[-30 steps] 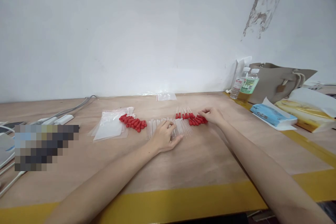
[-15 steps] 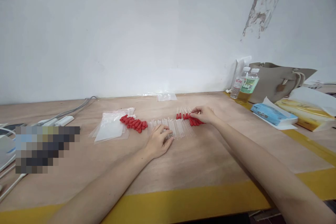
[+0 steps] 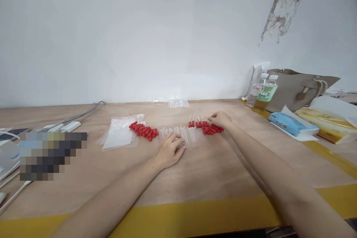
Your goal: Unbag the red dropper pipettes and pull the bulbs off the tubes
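My left hand (image 3: 170, 151) rests on a row of clear thin tubes (image 3: 192, 137), its fingers bent but apart, covering part of the row. Past the row's right end, the fingers of my right hand (image 3: 221, 118) are drawn together beside several droppers (image 3: 197, 119), which have clear stems and red bulbs. Whatever those fingertips may hold is hidden. A small pile of red rubber bulbs (image 3: 213, 129) lies just below the right hand. Left of the tubes is another heap of red bulbs (image 3: 143, 131), partly over clear plastic bags (image 3: 118, 134).
A small clear bag (image 3: 179, 103) lies by the wall. At right stand two bottles (image 3: 266, 91), a grey handbag (image 3: 298, 91), a blue tissue pack (image 3: 292, 124) and a yellow one (image 3: 326, 123). Cables and a white power strip (image 3: 71, 126) are at left. Yellow tape (image 3: 195, 215) edges the table.
My right hand has moved slightly up and right, off the red bulbs, so more of the droppers and pile shows. My left hand stays on the tubes. The view has shifted a little.
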`<state>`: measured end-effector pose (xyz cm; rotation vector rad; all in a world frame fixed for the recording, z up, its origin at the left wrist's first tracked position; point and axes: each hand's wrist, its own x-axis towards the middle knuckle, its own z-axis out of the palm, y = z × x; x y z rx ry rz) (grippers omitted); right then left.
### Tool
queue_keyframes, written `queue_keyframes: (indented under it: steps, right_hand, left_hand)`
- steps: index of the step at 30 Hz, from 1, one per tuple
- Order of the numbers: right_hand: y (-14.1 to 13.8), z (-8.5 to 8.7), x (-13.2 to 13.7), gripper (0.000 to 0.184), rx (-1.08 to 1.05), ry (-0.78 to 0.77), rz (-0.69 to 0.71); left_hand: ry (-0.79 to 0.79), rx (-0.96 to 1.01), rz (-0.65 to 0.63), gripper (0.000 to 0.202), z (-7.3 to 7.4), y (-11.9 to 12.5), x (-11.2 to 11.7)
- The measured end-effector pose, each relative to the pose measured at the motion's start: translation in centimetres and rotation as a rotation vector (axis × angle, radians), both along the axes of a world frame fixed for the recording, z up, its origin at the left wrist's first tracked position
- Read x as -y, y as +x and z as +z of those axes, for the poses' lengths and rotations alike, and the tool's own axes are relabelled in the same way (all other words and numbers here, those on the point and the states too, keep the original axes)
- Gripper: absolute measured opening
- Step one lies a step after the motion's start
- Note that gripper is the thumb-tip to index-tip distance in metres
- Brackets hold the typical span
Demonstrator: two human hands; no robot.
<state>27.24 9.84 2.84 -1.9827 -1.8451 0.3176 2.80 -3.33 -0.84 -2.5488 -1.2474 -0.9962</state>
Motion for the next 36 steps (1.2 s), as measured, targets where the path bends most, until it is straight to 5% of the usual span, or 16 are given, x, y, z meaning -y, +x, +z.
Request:
queue_keyframes:
  steps: [9,16,21,26,30,36]
  right_hand:
    - [-1.8,-1.1,-3.5,0.023,0.016,-0.205,-0.122]
    - [-1.8,0.6,-2.7,0.014,-0.047,-0.087,-0.127]
    - [-1.8,1.4,1.2,0.026,-0.129,0.165,0.077]
    - [-3.0,-1.5,7.7,0.023,0.012,0.630,0.517]
    - [-4.3,-3.5,10.7,0.016,0.072,0.716,0.623]
    - [-5.4,-4.4,11.6,0.018,0.039,0.738,0.743]
  left_hand:
    - [-0.014,0.004,-0.007,0.017,-0.1,-0.2,-0.1]
    - [-0.025,0.004,-0.012,0.020,0.0,-0.1,0.0]
    - [0.041,0.012,0.051,0.036,0.1,-0.2,-0.1]
    - [0.196,-0.027,0.157,0.045,0.3,-0.2,-0.3]
    - [0.261,-0.171,0.127,0.037,0.2,0.0,-0.3]
    - [0.355,-0.223,0.070,0.018,0.4,0.4,-0.1]
